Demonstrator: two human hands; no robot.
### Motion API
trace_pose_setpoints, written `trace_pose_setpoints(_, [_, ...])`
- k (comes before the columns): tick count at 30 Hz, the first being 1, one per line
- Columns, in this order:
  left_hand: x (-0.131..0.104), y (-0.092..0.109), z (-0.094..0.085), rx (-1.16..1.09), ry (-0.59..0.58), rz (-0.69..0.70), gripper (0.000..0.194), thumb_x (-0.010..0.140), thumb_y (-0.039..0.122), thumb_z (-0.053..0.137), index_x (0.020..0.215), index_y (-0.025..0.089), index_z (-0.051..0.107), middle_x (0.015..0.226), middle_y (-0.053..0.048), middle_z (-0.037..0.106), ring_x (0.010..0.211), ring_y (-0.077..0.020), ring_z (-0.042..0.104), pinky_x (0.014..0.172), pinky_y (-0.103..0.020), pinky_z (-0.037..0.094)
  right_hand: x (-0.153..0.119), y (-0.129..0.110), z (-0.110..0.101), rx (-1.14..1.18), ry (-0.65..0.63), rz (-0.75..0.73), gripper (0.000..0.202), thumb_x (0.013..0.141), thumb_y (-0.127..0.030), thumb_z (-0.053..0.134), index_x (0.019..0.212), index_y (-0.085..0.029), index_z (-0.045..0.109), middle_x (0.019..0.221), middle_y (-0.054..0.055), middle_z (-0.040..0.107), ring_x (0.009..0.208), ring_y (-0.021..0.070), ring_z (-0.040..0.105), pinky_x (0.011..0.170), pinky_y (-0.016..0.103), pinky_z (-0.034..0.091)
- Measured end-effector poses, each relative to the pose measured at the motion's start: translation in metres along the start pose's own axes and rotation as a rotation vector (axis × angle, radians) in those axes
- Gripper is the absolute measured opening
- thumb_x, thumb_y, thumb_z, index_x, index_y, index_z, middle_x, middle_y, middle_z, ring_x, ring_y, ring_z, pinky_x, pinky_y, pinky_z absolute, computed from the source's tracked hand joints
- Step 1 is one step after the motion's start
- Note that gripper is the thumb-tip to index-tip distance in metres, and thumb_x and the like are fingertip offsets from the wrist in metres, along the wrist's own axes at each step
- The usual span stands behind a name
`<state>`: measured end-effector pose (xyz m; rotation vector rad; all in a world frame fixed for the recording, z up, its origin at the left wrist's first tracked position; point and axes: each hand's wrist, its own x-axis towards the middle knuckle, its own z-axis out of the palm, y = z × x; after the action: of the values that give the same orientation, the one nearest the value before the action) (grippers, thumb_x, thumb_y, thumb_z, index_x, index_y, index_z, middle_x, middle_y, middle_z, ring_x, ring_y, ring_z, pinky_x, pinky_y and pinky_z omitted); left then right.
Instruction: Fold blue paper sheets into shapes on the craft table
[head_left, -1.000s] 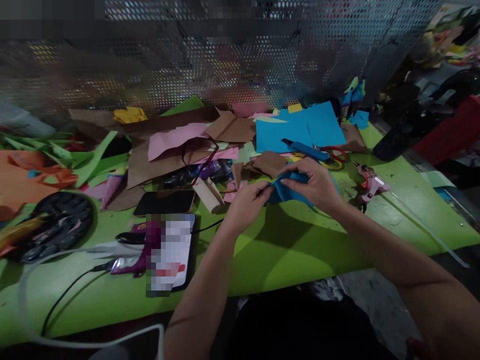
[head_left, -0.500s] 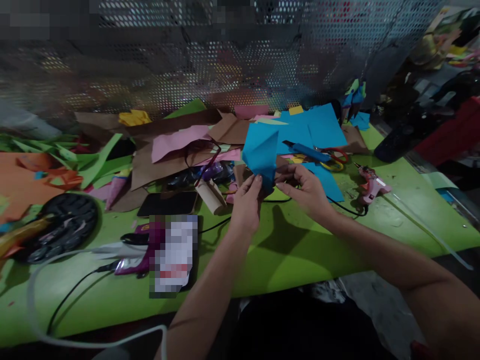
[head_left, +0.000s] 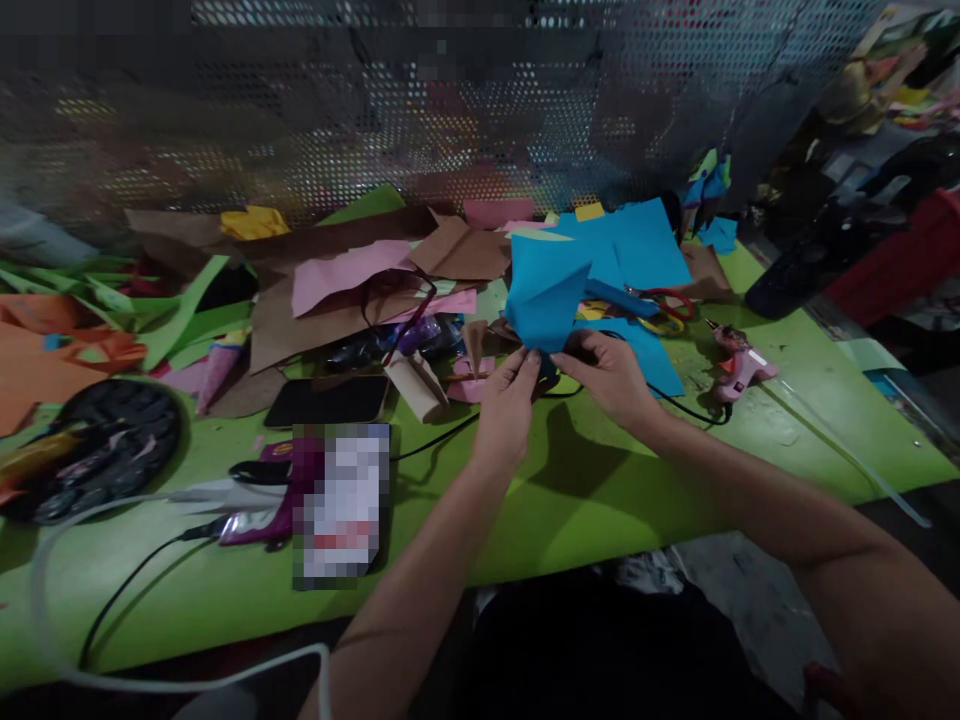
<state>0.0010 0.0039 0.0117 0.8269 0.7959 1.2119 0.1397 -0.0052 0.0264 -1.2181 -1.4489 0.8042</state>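
Note:
A piece of blue paper [head_left: 546,290], folded or partly rolled, stands up above the green table between my two hands. My left hand [head_left: 511,400] pinches its lower edge between thumb and fingers. On the other side, my right hand [head_left: 606,372] has its thumb and fingertips closed on the lower right edge of the same paper. Just behind it lie a blue box cutter [head_left: 621,299] and scissors with red and yellow handles [head_left: 667,308]. More blue paper [head_left: 652,245] is spread at the back.
A pink glue gun [head_left: 742,370] with a clear glue stick lies on the right. Left of my hands are a cardboard tube [head_left: 417,386], a black phone [head_left: 327,401] and a round black tray [head_left: 112,440]. Paper scraps line the perforated metal panel [head_left: 450,130].
The blue paper has moved slightly right and tilts more. My right hand's fingers have come from apart to closed on its lower edge; the left keeps its pinch.

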Motion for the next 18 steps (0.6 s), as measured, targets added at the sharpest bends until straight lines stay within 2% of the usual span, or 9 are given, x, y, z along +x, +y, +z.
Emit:
trace_pose_setpoints(5, [0.0006, 0.0003, 0.0005, 0.003, 0.021, -0.014, 0.032, 0.078, 0.039, 0.077, 0.104, 0.02, 0.076, 0.114, -0.006, 0.076, 0.12, -0.0233, 0.064, 0.113, -0.044, 0.043, -0.0016, -0.0014, 0.0005, -0.022, -0.01, 0.025, 0.033, 0.085, -0.037, 0.066, 0.066, -0.022, 0.044, 0.065, -0.003, 0.042, 0.064, 0.0134, 0.036, 0.059, 0.03, 0.028])
trace_pose_setpoints(9, [-0.0002, 0.0023, 0.0024, -0.019, 0.002, -0.023, 0.031, 0.079, 0.036, 0.077, 0.105, 0.02, 0.076, 0.114, -0.007, 0.076, 0.12, -0.024, 0.064, 0.112, -0.045, 0.044, -0.0014, -0.0013, 0.0001, -0.014, -0.034, 0.003, 0.03, 0.086, -0.036, 0.064, 0.068, -0.022, 0.044, 0.066, -0.003, 0.042, 0.064, 0.0131, 0.034, 0.059, 0.03, 0.027])
trace_pose_setpoints(18, [-0.0012, 0.0036, 0.0036, -0.065, 0.008, -0.09, 0.029, 0.079, 0.033, 0.076, 0.105, 0.021, 0.076, 0.115, -0.007, 0.076, 0.118, -0.0227, 0.065, 0.107, -0.042, 0.049, -0.0005, 0.0031, -0.0001, -0.019, -0.035, 0.029, 0.04, 0.085, -0.045, 0.065, 0.066, -0.023, 0.038, 0.064, -0.004, 0.037, 0.062, 0.0132, 0.034, 0.056, 0.03, 0.028])
